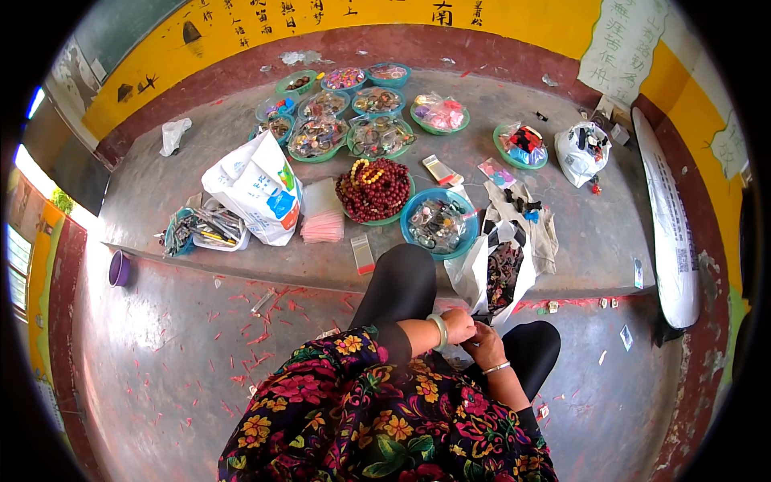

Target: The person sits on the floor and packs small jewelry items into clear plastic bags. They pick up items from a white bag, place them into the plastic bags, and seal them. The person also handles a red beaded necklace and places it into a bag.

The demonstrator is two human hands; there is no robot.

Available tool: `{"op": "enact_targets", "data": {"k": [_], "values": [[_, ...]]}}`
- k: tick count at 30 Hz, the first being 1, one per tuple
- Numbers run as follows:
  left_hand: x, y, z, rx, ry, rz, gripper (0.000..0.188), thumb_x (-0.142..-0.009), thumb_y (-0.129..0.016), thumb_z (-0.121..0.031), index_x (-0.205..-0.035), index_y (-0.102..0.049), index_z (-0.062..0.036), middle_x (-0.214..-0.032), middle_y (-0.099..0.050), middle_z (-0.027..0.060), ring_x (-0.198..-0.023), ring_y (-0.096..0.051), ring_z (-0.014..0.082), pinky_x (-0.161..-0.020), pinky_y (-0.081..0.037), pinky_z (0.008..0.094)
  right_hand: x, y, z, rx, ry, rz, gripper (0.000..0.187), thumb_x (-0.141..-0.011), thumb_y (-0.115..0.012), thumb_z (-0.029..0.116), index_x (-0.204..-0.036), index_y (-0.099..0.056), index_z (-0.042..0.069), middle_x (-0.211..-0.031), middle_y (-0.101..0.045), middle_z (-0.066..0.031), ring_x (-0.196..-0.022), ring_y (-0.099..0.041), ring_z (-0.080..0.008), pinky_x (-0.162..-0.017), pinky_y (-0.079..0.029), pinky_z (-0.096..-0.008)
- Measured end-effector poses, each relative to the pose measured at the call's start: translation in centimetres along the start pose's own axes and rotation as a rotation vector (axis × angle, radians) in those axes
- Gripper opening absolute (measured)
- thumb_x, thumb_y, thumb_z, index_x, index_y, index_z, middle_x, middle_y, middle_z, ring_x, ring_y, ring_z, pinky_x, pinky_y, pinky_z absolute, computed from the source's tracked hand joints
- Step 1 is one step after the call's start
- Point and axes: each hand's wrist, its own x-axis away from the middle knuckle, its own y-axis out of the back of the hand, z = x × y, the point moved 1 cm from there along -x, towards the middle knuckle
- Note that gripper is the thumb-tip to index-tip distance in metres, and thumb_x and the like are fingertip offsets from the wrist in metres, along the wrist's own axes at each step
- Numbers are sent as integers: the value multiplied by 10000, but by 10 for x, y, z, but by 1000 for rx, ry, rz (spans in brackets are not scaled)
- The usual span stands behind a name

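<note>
My left hand (458, 327), below a pale bangle (438, 331), meets my right hand (485, 350) above my lap. A silver bracelet (497, 368) circles the right wrist. Both hands have their fingers closed and pressed together; what they pinch is too small and hidden to make out. Just beyond them stands an opened white bag (470, 281) with dark patterned contents (503, 273). Left of that bag, a blue basket (406, 227) holds bagged small items. A green basket (412, 193) heaped with dark red bead strings (373, 193) sits beyond it.
Several baskets of bagged trinkets (380, 136) stand farther back on the raised floor. A white shopping bag (257, 189), clear plastic sleeves (323, 215) and a tray of pens (221, 225) lie to the left. Red scraps (257, 337) litter the lower floor beside the step.
</note>
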Motion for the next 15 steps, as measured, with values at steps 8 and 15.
{"op": "enact_targets", "data": {"k": [8,15], "values": [[7,18,-15,610,248,270,339,-775,-546,-269,-998,-547,-13,-814,-592,100,-617,-574,165,-485,-491,276,-1,16,-7,-15,-117,-128,176,-633,-684,202,-777,-668,103,-1075,-534,-170,-1008,-497,-294,-862,-385,-343],[7,15,-12,710,229,398,345,-716,-592,-94,-1042,-518,-9,-876,-559,68,-700,-566,134,-502,-517,260,-1,22,-19,-472,-206,-146,120,-669,-700,133,-766,-675,67,-1013,-577,-142,-1074,-455,-223,-887,-349,-315]]}}
